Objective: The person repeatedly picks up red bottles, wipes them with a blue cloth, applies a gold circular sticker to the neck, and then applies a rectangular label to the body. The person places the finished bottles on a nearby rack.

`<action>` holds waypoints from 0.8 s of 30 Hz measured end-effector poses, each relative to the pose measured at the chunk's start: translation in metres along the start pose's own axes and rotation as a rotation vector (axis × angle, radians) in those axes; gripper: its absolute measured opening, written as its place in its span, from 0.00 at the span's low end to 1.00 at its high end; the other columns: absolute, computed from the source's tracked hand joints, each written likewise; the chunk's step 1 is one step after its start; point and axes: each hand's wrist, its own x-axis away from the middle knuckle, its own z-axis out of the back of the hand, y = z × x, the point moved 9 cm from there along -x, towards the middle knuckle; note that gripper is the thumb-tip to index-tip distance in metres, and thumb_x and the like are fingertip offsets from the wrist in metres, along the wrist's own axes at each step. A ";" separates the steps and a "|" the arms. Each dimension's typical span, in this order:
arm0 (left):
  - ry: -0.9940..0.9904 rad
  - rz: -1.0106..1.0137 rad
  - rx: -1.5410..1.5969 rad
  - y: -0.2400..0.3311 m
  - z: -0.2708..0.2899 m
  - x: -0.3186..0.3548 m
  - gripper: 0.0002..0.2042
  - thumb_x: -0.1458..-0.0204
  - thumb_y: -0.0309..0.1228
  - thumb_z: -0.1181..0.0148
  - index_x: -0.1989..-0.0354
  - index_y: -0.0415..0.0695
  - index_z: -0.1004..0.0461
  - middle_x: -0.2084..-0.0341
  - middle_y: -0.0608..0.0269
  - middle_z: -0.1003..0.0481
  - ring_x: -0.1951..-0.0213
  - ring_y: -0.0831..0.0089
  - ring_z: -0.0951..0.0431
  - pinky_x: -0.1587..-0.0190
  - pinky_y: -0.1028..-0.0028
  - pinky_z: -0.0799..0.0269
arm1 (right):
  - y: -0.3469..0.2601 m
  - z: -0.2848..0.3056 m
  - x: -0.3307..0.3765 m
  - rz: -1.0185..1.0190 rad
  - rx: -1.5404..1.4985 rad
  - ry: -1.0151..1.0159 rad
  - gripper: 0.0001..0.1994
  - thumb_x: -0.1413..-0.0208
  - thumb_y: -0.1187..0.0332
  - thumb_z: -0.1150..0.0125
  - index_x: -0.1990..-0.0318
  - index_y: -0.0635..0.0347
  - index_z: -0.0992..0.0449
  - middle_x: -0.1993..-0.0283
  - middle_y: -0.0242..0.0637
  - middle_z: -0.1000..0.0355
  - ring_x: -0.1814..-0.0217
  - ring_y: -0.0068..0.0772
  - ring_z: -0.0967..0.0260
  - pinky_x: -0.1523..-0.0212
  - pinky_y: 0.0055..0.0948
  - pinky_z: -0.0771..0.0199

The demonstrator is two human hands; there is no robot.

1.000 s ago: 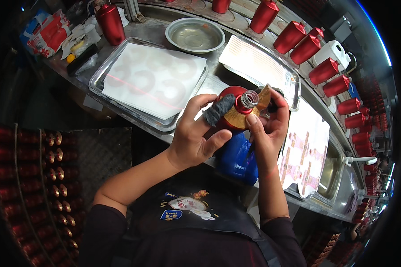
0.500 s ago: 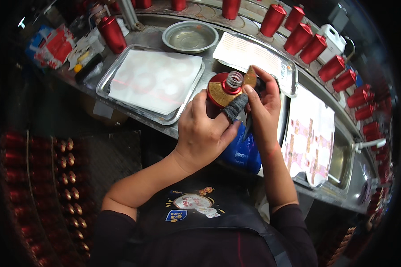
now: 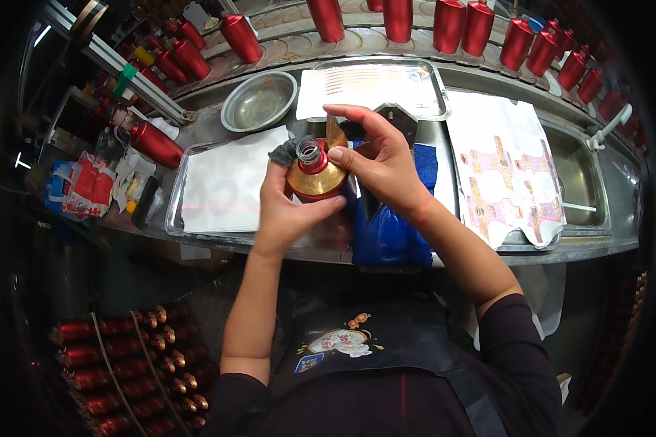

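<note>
Cupping the bottle (image 3: 316,179) over the tabletop (image 3: 205,125), the left hand (image 3: 280,211) clamped its side while the right hand (image 3: 383,164) pinched a gold strip (image 3: 335,134) beside its neck, where a steady grip and light, even pressure seemed best.

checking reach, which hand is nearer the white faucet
Right. The right hand is left of the white faucet, beyond the printed sheet; the left hand is farther left, holding the red bottle.

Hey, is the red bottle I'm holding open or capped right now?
Open: the red bottle has no cap on; its clear threaded neck stands bare.
</note>
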 end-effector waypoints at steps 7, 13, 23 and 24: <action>0.062 -0.153 -0.239 0.005 0.012 0.012 0.48 0.73 0.30 0.16 0.37 0.42 0.36 0.44 0.59 0.31 0.41 0.65 0.30 0.38 0.66 0.35 | 0.000 0.000 0.004 0.001 -0.046 0.012 0.29 0.44 0.77 0.32 0.35 0.65 0.34 0.34 0.37 0.34 0.46 0.18 0.29 0.52 0.18 0.23; 0.018 -0.115 -0.070 0.008 0.008 0.011 0.40 0.69 0.29 0.18 0.42 0.43 0.32 0.48 0.60 0.31 0.44 0.65 0.29 0.40 0.67 0.34 | 0.006 -0.001 0.005 -0.066 -0.041 0.009 0.29 0.44 0.77 0.31 0.35 0.64 0.33 0.33 0.37 0.34 0.47 0.16 0.28 0.55 0.14 0.24; -0.065 -0.096 -0.173 0.014 0.008 0.011 0.44 0.69 0.28 0.18 0.38 0.41 0.34 0.43 0.60 0.32 0.40 0.69 0.30 0.38 0.68 0.33 | -0.003 -0.001 0.012 -0.041 -0.039 0.056 0.28 0.46 0.78 0.33 0.36 0.63 0.31 0.38 0.32 0.32 0.64 0.07 0.37 0.67 0.11 0.35; -0.116 -0.041 -0.003 0.010 0.006 0.011 0.43 0.68 0.27 0.18 0.38 0.41 0.34 0.44 0.61 0.30 0.41 0.70 0.29 0.38 0.69 0.33 | -0.004 0.000 0.013 -0.025 -0.064 0.077 0.28 0.47 0.77 0.33 0.37 0.62 0.30 0.41 0.29 0.31 0.70 0.03 0.42 0.73 0.09 0.41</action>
